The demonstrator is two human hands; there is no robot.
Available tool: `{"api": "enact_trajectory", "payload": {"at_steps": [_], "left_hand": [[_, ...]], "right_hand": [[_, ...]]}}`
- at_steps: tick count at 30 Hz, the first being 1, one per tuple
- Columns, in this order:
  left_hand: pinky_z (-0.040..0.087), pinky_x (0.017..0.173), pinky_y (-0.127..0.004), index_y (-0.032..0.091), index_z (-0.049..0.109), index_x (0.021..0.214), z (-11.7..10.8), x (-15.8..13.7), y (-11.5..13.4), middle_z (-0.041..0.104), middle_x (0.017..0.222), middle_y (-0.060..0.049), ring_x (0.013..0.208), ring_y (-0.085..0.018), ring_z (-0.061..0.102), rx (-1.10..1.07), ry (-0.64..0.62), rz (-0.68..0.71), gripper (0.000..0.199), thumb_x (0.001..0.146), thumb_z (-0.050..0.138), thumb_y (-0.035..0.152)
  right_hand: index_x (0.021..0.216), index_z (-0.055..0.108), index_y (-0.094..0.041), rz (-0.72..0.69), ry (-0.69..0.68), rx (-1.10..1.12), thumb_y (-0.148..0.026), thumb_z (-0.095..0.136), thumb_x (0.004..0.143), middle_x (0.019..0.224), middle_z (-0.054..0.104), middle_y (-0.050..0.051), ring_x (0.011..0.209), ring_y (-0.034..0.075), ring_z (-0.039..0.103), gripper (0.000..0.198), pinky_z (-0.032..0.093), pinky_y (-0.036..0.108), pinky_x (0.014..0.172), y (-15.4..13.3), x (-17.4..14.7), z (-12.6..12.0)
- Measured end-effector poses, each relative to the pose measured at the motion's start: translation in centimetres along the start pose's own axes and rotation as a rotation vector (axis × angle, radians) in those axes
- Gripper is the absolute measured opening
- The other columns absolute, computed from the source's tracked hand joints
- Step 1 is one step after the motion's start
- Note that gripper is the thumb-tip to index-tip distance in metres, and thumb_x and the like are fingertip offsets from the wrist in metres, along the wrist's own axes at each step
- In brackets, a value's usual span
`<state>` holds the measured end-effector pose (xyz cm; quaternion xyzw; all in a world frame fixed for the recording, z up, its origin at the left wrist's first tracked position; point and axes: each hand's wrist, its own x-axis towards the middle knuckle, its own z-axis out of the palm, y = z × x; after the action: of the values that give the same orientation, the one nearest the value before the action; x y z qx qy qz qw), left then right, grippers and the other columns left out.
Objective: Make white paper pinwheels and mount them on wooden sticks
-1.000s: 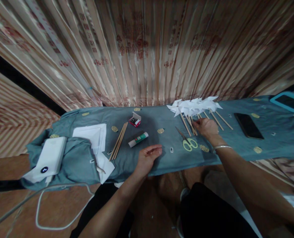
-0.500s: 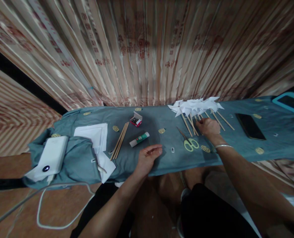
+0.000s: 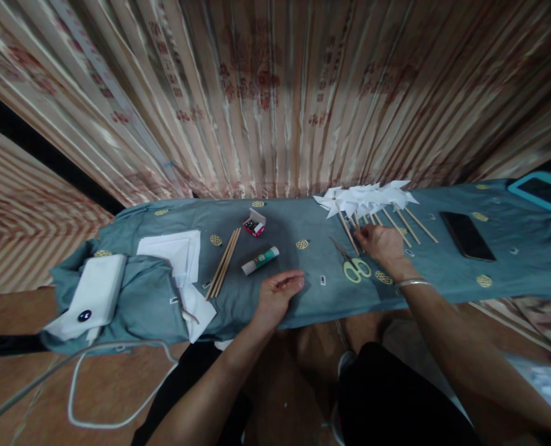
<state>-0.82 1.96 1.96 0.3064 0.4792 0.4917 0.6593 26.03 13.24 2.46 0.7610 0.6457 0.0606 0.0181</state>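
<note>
Curtain [image 3: 261, 93], one, striped and pleated, with reddish motifs; fills the upper frame. Table cloth [image 3: 291, 217], one, grey-green with yellow pineapple motifs; spans the middle of the frame from side to side. Pinwheels [image 3: 365, 201], several, white paper on wooden sticks; overlapping in a row, right of centre, sticks pointing toward the lower edge. Paper sheets [image 3: 189, 251], white, stacked, at left. Power bank [image 3: 99, 288], white, far left. Blue-framed device [image 3: 547, 191], one, far right. Right hand [image 3: 383, 243], at the pinwheel sticks, right of centre; fingers bent and drawn together, tips at the sticks, whether pinching one cannot be told. Left hand [image 3: 279, 296], by the cloth's lower edge, centre; fingers loosely curled side by side, holding nothing. Phone [image 3: 467, 236], dark, lying at right. Scissors [image 3: 351, 261], green-handled, just left of the right hand. Loose sticks [image 3: 224, 263], a small bundle, left of centre. Glue stick [image 3: 260, 261], lying on its side above the left hand. Box [image 3: 255, 227], small, red, lid raised, dark contents too small to identify. Bangle [image 3: 412, 282], silvery, on the right wrist.
</note>
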Motion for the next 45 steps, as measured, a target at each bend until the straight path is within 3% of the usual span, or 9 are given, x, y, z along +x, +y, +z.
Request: {"api": "enact_trajectory", "payload": {"at_steps": [12, 27, 31, 35, 45], "left_hand": [[0.048, 0.070, -0.025, 0.017, 0.078, 0.076, 0.1, 0.0, 0.0, 0.073, 0.072, -0.004, 0.065, -0.012, 0.061, -0.019, 0.006, -0.001, 0.033, 0.049, 0.087, 0.034], [0.050, 0.071, -0.026, 0.018, 0.078, 0.076, 0.1, 0.1, 0.1, 0.073, 0.072, -0.004, 0.066, -0.013, 0.062, -0.008, 0.012, -0.006, 0.036, 0.048, 0.088, 0.037], [0.049, 0.070, -0.025, 0.018, 0.078, 0.076, 0.1, 0.2, 0.0, 0.073, 0.072, -0.004, 0.065, -0.013, 0.061, -0.022, 0.013, -0.010, 0.036, 0.047, 0.088, 0.036], [0.049, 0.069, -0.026, 0.018, 0.078, 0.075, 0.2, 0.1, 0.0, 0.073, 0.071, -0.004, 0.065, -0.013, 0.061, -0.012, 0.008, -0.005, 0.034, 0.048, 0.088, 0.036], [0.049, 0.073, -0.027, 0.017, 0.078, 0.079, -0.1, -0.2, 0.0, 0.073, 0.075, -0.005, 0.069, -0.014, 0.063, -0.007, 0.007, -0.008, 0.030, 0.053, 0.086, 0.031]], "right_hand": [[0.091, 0.071, -0.013, 0.017, -0.015, 0.034, -0.046, 0.045, 0.091, 0.090, 0.072, 0.019, 0.088, 0.031, 0.068, 0.041, 0.046, 0.035, 0.071, -1.2, 0.1, -0.7], [0.097, 0.071, -0.009, 0.119, 0.003, 0.068, -0.040, 0.047, 0.090, 0.094, 0.070, 0.024, 0.090, 0.034, 0.068, 0.040, 0.048, 0.040, 0.074, 0.5, 1.6, 0.8], [0.095, 0.070, -0.010, 0.058, 0.040, 0.027, -0.040, 0.042, 0.092, 0.093, 0.071, 0.023, 0.090, 0.032, 0.067, 0.041, 0.046, 0.036, 0.072, -0.2, 0.9, -0.4], [0.094, 0.069, -0.012, -0.014, 0.004, 0.032, -0.050, 0.040, 0.093, 0.092, 0.072, 0.021, 0.089, 0.031, 0.067, 0.048, 0.045, 0.034, 0.071, -1.9, 0.2, -1.3], [0.099, 0.068, -0.014, -0.019, 0.015, 0.075, -0.038, 0.045, 0.091, 0.093, 0.072, 0.020, 0.089, 0.030, 0.067, 0.034, 0.046, 0.035, 0.072, -3.6, -0.2, 0.0]]}}
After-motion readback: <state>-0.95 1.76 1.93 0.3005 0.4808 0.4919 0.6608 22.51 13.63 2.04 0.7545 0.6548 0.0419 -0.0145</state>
